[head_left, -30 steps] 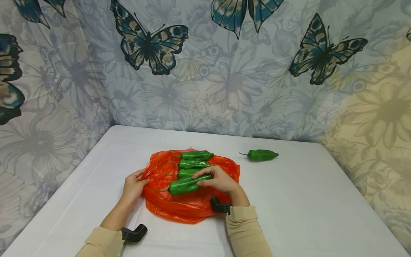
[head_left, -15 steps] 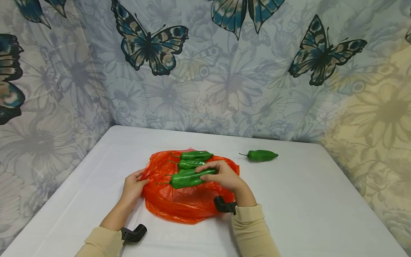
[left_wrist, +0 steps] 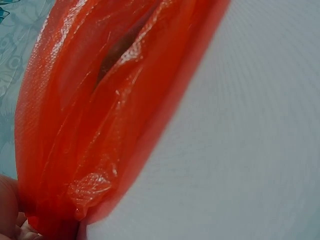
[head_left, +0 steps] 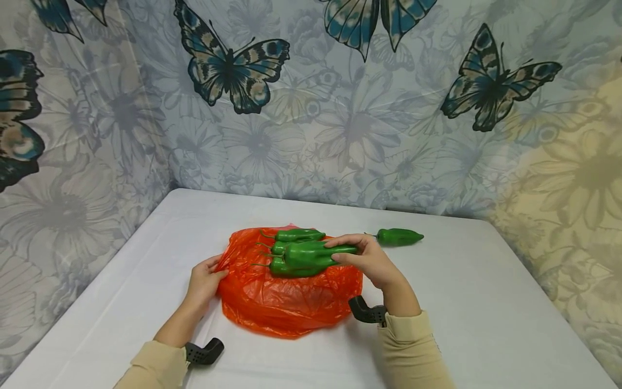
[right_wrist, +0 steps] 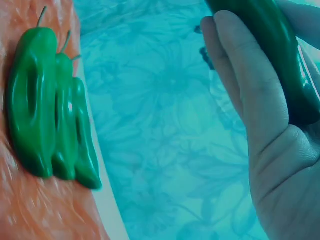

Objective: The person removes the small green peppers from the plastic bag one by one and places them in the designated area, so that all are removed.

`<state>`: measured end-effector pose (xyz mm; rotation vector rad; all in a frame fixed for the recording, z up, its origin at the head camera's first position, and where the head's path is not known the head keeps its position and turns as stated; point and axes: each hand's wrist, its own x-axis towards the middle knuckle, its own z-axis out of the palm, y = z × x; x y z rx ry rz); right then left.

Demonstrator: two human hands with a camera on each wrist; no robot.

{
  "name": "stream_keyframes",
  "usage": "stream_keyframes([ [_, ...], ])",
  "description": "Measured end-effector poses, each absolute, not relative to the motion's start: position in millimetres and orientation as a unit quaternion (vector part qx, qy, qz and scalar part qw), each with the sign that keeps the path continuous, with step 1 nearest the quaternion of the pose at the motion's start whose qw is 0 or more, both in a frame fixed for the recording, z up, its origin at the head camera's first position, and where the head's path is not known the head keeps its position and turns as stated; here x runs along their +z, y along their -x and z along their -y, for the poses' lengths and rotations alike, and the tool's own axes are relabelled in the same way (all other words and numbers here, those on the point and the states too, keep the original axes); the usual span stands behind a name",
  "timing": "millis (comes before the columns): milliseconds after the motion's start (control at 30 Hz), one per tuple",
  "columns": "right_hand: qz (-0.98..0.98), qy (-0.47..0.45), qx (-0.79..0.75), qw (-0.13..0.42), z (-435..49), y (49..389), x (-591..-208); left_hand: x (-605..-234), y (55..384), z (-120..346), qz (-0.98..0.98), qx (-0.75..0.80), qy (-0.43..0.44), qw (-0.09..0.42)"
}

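Note:
My right hand (head_left: 376, 265) grips a long green chili pepper (head_left: 308, 252) by its tapered end and holds it raised over the bag. In the right wrist view the fingers wrap around this pepper (right_wrist: 272, 45). Three more green peppers (right_wrist: 32, 110) lie side by side on a red plastic bag (head_left: 282, 308), stems pointing left in the head view; the held pepper overlaps two of them there. My left hand (head_left: 201, 281) pinches the bag's left edge, and the left wrist view shows the gathered plastic (left_wrist: 110, 130) between the fingers.
Another green pepper (head_left: 399, 236) lies alone on the white table (head_left: 466, 302), right of the bag near the back. A wall cloth (head_left: 355, 129) printed with butterflies and flowers rises behind the table. Black wrist cameras (head_left: 206, 352) sit on both wrists.
My right hand has lifted the front pepper off the row and carried it up and to the right. The left hand stays at the bag's edge.

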<state>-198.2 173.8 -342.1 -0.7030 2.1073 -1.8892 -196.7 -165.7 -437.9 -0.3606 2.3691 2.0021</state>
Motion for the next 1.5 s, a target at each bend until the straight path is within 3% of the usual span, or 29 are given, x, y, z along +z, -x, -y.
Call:
stream_keyframes([
  [800,-0.741,0.273,-0.610,0.069,-250,187,-339,-441,199,165,-0.759,0.640,0.117,0.011],
  [1500,-0.746,0.217,-0.628,0.046,-306,203,-345,-439,198,166,-0.763,0.635,0.119,0.004],
])
